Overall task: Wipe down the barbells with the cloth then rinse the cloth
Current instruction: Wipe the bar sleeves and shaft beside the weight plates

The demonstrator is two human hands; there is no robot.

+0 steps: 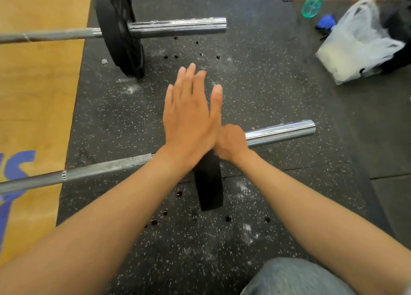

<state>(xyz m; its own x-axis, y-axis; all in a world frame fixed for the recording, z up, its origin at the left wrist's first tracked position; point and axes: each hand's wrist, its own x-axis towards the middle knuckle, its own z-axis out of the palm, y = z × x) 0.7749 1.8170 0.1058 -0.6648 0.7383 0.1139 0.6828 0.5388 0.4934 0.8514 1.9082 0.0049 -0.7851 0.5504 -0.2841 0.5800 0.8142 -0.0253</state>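
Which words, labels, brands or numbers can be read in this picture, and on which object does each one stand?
None can be read in full.
Wooden floor panel: large purple painted shapes at the left edge, cut off by the frame; they could be letters, but no word can be made out.
Far black weight plate: any raised marking is too dark and blurred to read.
Green spray bottle and white plastic bag: no legible print shows.

Even bright indoor light, slight blur (edges bowed)

Spray bottle [314, 2], plastic bag [355, 43]
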